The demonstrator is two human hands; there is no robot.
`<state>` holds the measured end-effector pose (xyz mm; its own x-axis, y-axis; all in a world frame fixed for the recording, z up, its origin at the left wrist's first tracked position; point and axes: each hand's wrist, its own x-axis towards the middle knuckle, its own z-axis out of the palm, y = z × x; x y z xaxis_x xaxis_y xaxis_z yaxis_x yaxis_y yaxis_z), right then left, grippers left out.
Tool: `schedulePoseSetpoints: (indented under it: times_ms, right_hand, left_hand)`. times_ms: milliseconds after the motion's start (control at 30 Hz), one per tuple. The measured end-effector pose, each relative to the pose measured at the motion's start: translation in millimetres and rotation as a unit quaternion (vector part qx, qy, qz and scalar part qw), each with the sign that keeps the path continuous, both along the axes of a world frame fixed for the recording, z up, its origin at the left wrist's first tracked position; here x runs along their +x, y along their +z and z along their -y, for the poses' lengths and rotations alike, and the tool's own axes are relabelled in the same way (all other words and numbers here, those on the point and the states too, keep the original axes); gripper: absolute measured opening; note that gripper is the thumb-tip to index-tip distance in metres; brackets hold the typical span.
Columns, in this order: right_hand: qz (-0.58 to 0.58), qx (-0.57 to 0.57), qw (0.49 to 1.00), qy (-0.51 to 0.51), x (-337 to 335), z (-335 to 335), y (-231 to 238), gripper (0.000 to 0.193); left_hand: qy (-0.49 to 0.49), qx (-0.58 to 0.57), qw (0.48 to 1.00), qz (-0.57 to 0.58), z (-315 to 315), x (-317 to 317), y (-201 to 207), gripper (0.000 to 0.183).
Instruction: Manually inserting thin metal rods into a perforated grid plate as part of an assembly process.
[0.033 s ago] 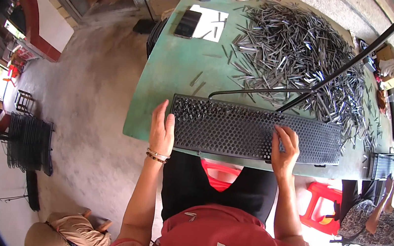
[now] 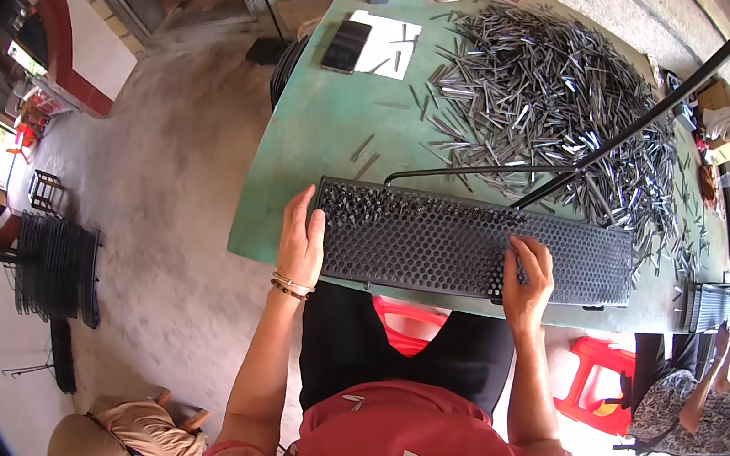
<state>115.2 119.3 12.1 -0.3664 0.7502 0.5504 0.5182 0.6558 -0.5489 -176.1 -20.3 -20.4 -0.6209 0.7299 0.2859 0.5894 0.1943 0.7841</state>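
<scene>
A long black perforated metal panel (image 2: 436, 247) lies across the table edge before me, with a bent black rod (image 2: 484, 163) and a longer black bar (image 2: 646, 127) reaching away from its far side. Small shiny dark bits (image 2: 359, 201) cover the panel's upper left holes. At its left end, my left hand (image 2: 300, 243) stands with fingers stretched and thumb beside the edge. My right hand (image 2: 529, 273) rests over the right half, fingers curled together. Something small and bluish shows inside the curl, mostly hidden by the fingers.
A big heap of thin dark metal strips (image 2: 556, 106) covers the far right of the green table (image 2: 302, 146). A phone (image 2: 346, 46) and white paper (image 2: 406, 54) lie far left. Someone in a patterned top (image 2: 700, 411) works at right near a red stool (image 2: 594, 383).
</scene>
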Motion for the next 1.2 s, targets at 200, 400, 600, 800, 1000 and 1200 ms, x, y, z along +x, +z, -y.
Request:
schedulePoseSetpoints:
  times_ms: [200,400,600,800,1000,1200]
  right_hand:
    - [-0.041,-0.055,0.997,-0.026,3,-2,-7,0.022]
    - [-0.059,-0.071,0.995,-0.043,5,-3,-6,0.021]
    - [-0.077,-0.12,0.988,-0.063,2,-4,-2,0.018]
    - [-0.079,-0.165,0.979,-0.094,5,-6,0,0.018]
    - [-0.081,-0.176,0.978,-0.082,3,-8,1,0.016]
    - [-0.087,-0.166,0.979,-0.08,4,-8,-1,0.016]
  left_hand:
    - [-0.001,0.001,0.989,0.146,-33,-42,-11,0.037]
    - [0.035,-0.101,0.992,0.069,-74,-97,-32,0.042]
    - [0.055,-0.148,0.977,-0.142,-96,-140,-66,0.042]
    - [0.077,-0.218,0.933,-0.276,-120,-124,-61,0.046]
    - [-0.09,-0.249,0.95,-0.167,-139,-114,-26,0.07]
    - [-0.184,-0.435,0.865,-0.169,-184,-76,-4,0.07]
